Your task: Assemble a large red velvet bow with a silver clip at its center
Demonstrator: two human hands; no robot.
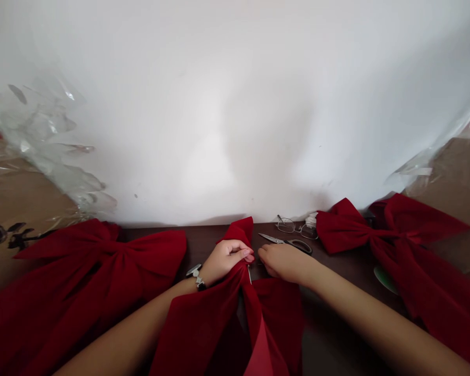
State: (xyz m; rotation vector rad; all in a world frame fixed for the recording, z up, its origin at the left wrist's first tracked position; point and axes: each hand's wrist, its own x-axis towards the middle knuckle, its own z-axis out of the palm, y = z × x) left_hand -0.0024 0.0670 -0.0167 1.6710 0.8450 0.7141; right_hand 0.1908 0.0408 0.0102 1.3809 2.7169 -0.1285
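Note:
A red fabric bow (207, 318) lies before me, its tails spreading toward the front edge of the view. My left hand (229, 258), with a bracelet watch on its wrist, is closed around the gathered middle of this bow. Just below those fingers a thin pale wire or cord (249, 274) shows against the cloth. My right hand (284, 262) is to the right of the knot, a small gap away, with its fingers curled together; whatever they pinch is hidden. Scissors (285, 242) with dark handles lie just behind my right hand.
Finished-looking red bows lie at left (113, 256) and right (384, 230). Eyeglasses (285, 225) rest by the white wall (180, 130). A green round item (384, 279) is partly under the right bow. Plastic-wrapped cardboard boxes (27, 193) flank the dark table (141, 233).

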